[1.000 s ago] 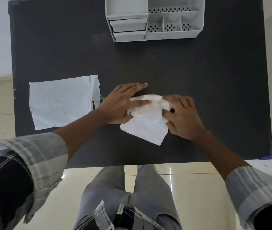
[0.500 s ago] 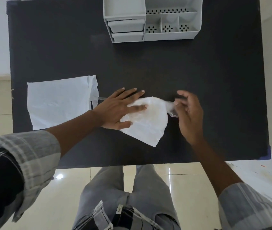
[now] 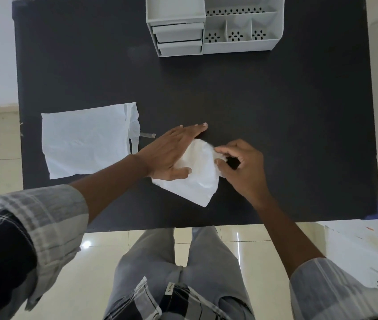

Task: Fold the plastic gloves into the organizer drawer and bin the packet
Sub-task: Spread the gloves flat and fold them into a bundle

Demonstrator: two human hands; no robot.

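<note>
Plastic gloves (image 3: 197, 181): thin translucent bundle, partly folded, lying on the black table (image 3: 275, 112) near its front edge. Left hand (image 3: 171, 155): flat, fingers spread, pressing the bundle's left side. Right hand (image 3: 243, 167): curled, fingertips pinching the bundle's right edge. Packet (image 3: 86, 142): flat, well left. Organizer (image 3: 213, 26): far edge, drawers closed. Risk: the slippery film may spring open if pressure lifts.

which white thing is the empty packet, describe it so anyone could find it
On the black table, look at the left side, away from both hands. The packet lies flat and untouched there, a large rectangle, unlike the crumpled gloves.
</note>
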